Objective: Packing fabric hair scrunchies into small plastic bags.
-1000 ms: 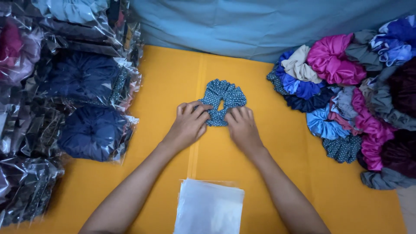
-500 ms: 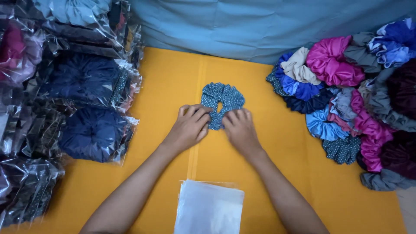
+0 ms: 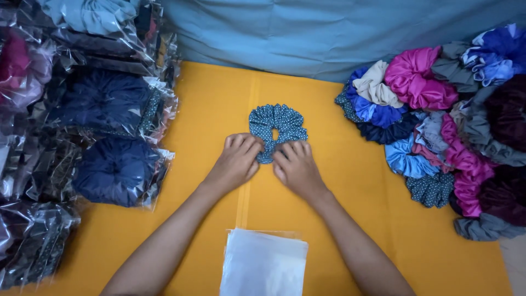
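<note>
Teal fabric with small white dots makes up the scrunchie (image 3: 276, 127), which lies flat on the yellow desk (image 3: 350, 181) near its middle. Both hands rest on its near edge, palms down, forearms reaching in from the bottom and converging toward it. The left hand (image 3: 236, 160) has its fingers curled under, knuckles up, fingertips pressing the scrunchie's lower left rim. The right hand (image 3: 296, 167) is curled the same way, pinching the lower right rim; the two sets of knuckles are just beside each other. Near the person, between the forearms, lies a stack of clear plastic bags (image 3: 264, 264). To the left sit bagged scrunchies (image 3: 112, 164); to the right, a heap of loose scrunchies (image 3: 438, 120) in mixed colours.
</note>
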